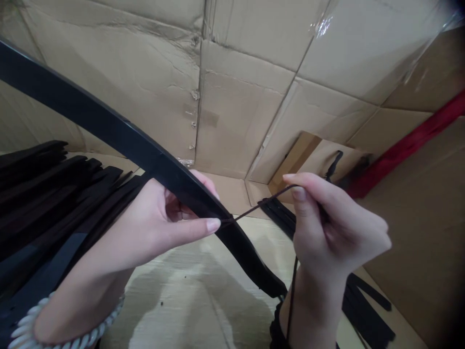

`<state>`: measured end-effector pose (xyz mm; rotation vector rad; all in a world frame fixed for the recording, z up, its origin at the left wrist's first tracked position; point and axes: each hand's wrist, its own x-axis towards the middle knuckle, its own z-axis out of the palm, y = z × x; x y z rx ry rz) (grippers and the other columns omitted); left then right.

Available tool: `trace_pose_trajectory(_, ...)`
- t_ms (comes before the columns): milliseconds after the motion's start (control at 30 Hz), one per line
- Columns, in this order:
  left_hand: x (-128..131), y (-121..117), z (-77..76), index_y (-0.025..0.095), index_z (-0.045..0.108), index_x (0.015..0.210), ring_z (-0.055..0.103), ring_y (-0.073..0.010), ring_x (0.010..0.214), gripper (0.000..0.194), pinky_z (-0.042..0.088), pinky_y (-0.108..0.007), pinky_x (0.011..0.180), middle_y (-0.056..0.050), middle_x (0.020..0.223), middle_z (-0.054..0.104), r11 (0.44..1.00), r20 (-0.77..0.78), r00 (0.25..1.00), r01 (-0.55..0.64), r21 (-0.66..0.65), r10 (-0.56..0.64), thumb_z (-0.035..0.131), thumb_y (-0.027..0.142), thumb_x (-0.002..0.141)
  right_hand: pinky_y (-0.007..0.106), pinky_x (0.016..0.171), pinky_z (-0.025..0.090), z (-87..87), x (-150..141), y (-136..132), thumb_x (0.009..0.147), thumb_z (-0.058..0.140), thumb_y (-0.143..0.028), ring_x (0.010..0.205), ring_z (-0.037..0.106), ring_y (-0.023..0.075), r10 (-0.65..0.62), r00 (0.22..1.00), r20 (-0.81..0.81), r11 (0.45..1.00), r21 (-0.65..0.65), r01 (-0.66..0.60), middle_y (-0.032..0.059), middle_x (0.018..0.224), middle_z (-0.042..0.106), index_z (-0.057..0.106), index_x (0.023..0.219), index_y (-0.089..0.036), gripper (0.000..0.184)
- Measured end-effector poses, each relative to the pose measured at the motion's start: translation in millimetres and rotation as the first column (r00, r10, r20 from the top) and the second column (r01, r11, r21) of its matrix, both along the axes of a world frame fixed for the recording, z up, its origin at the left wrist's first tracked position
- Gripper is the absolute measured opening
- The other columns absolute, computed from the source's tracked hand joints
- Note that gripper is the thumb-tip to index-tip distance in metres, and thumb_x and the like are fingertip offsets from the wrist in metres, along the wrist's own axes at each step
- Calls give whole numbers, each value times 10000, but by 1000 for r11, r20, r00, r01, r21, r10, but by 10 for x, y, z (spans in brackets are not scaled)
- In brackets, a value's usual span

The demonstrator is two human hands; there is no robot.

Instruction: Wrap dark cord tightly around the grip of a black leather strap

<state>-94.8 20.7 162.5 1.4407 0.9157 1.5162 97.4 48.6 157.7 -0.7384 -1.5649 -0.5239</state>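
Note:
My left hand [160, 225] is closed round a long curved black strip [119, 138] that runs from the upper left down to the lower middle, its thumb pressed along the strip's edge. My right hand [330, 228] pinches a thin dark cord [254, 207] that stretches taut from the strip near my left thumb to my right fingertips. The cord then hangs down past my right wrist. A white beaded bracelet [27, 334] sits on my left wrist.
A stack of similar black strips [43, 194] lies at the left. More black pieces [363, 310] lie on the light board [203, 291] at the lower right. Flattened cardboard [236, 97] lines the back wall. A red bar [410, 143] leans at the right.

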Motion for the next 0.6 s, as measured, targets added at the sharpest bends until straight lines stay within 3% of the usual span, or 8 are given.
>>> trace_pose_trajectory(167,-31,-12,-26,231,696,748,539,-130,570,191,460,-185,476,-8,680,621,1000,-35,999,16,10,-16,791,119,625,307,578,468,-1,-32,-11,813,637,-104,650,654,166,14,1000,-22,1000,-6,-14,-14,754,733,703,939,-295,239)
trace_pose_trajectory(333,-17,-8,-30,243,683,761,525,-134,560,199,430,-189,449,-10,674,614,998,-69,996,58,8,-57,792,141,630,304,613,464,-14,-136,-61,826,613,-99,734,652,162,93,980,-176,994,79,-80,-13,716,710,705,921,-278,222)
trace_pose_trajectory(600,-57,-34,-24,238,672,747,521,-136,572,168,433,-192,466,-10,661,596,995,-81,992,95,-3,-95,780,154,649,316,590,445,-8,-85,-169,815,640,-140,747,653,204,-40,996,-79,999,27,42,-10,691,704,692,982,-306,242)
